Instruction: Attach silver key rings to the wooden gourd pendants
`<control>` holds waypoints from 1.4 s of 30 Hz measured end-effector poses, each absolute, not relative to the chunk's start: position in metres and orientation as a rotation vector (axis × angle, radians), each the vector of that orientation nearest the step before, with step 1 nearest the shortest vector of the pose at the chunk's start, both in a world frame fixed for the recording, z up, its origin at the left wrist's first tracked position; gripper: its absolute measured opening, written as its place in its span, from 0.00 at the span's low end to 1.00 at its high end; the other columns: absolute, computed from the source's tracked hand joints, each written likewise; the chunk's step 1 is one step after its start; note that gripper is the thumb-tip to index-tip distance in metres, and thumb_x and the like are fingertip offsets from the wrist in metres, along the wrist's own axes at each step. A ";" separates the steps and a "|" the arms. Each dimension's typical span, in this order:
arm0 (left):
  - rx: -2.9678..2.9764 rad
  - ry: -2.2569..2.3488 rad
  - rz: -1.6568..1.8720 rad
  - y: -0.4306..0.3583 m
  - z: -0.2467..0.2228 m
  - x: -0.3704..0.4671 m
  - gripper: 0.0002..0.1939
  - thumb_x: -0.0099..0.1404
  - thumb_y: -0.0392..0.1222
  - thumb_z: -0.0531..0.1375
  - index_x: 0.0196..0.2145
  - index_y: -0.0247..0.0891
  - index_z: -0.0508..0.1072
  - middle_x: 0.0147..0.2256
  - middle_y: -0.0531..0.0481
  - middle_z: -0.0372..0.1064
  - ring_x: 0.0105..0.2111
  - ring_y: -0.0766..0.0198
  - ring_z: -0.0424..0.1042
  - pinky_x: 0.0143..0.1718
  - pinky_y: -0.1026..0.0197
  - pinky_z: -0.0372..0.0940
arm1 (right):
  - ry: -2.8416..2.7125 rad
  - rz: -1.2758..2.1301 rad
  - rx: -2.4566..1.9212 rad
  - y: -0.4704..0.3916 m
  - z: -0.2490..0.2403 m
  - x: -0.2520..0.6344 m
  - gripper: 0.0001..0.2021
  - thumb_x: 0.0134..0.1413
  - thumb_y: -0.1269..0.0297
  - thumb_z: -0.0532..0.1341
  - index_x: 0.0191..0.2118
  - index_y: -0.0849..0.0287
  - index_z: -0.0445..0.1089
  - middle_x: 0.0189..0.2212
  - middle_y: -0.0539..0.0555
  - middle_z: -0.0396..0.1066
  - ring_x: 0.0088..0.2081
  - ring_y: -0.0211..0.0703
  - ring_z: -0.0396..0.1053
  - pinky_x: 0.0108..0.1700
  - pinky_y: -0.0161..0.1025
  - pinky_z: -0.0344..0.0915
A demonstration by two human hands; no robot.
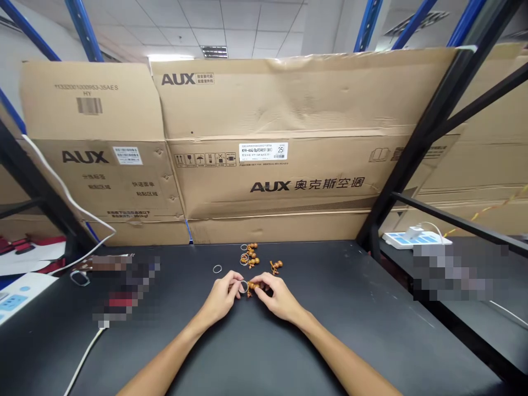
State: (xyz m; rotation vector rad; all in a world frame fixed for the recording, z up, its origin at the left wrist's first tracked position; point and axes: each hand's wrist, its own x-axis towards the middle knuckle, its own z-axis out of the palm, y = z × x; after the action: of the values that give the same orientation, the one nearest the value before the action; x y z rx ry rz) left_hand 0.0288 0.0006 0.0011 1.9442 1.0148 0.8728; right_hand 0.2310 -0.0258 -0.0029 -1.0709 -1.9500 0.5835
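Observation:
My left hand (pixel 226 294) pinches a metal ring (pixel 244 286) at its left side, low over the dark table (pixel 247 352). My right hand (pixel 275 294) has its fingers closed on a small brown beaded pendant (pixel 251 286), just right of that ring. Ring and pendant touch or nearly touch; whether they are joined is too small to tell. Beyond my hands lie several similar beaded pendants with rings (pixel 250 257). Another beaded pendant (pixel 276 267) lies to their right. A loose metal ring (pixel 217 269) rests on the table to the left.
Printed cardboard (pixel 268 121) stands along the back edge. At the left are a white cable (pixel 68 187), a white power strip (pixel 22 294) and pixelated items. Black rack posts (pixel 421 132) rise on both sides. Another power strip (pixel 416 239) lies at the right.

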 end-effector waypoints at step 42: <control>2.679 1.336 0.476 -0.004 0.002 0.025 0.10 0.73 0.41 0.44 0.39 0.38 0.62 0.27 0.47 0.72 0.27 0.57 0.75 0.28 0.63 0.62 | -2.157 0.342 -1.157 -0.023 -0.014 0.234 0.15 0.53 0.75 0.56 0.45 0.56 0.70 0.36 0.54 0.68 0.39 0.44 0.65 0.44 0.42 0.64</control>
State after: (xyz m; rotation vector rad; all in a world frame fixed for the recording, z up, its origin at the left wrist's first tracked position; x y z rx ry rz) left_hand 0.0250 -0.0042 0.0019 2.6788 1.3358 0.4756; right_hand 0.2336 -0.0231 -0.0137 -1.1569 -2.1572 0.3418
